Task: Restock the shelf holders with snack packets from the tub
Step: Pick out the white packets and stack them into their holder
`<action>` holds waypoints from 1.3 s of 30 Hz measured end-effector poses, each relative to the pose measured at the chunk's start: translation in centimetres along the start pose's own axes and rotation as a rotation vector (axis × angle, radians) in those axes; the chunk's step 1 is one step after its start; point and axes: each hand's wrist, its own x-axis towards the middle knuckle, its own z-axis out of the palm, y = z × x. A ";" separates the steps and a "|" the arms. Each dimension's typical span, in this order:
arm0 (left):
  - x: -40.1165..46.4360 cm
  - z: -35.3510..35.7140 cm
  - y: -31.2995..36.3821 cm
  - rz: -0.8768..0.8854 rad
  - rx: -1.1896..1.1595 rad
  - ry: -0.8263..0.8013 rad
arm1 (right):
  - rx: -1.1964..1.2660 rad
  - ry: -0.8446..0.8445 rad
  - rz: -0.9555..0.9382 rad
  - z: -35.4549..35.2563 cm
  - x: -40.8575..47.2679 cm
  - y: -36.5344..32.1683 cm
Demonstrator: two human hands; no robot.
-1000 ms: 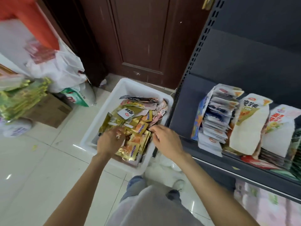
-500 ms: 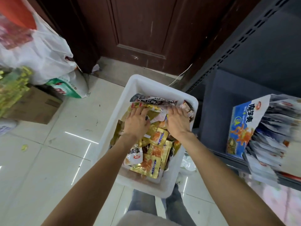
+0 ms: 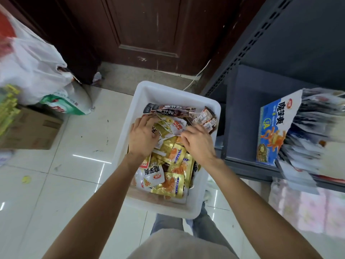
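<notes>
Both hands were inside the white tub (image 3: 203,107) on the floor. The left hand (image 3: 142,136) rested with loose fingers on the snack packets (image 3: 172,165), and the right hand (image 3: 198,142) pinched a white packet (image 3: 177,127). The shelf holder (image 3: 276,128) stood to the right.

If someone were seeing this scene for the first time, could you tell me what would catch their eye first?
Probably the white tub on the tiled floor at centre, heaped with gold snack packets. Both hands are in the pile: the left hand and right hand sort packets near the far end. To the right, a blue holder of packets stands on the grey shelf.
</notes>
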 end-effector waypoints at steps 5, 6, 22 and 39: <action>-0.4 0.0 0.3 0.216 0.022 -0.024 | 0.039 -0.151 0.014 0.1 -1.5 -0.4; -0.5 0.1 0.6 0.296 0.056 -0.074 | 0.048 -0.134 0.004 0.2 -1.8 -0.5; -0.9 -0.8 4.2 0.263 -0.068 0.005 | 0.393 0.130 0.467 -0.9 -5.6 -3.2; -3.9 -4.3 3.4 0.186 -0.416 0.042 | 1.646 0.388 1.283 -2.3 -1.5 -4.1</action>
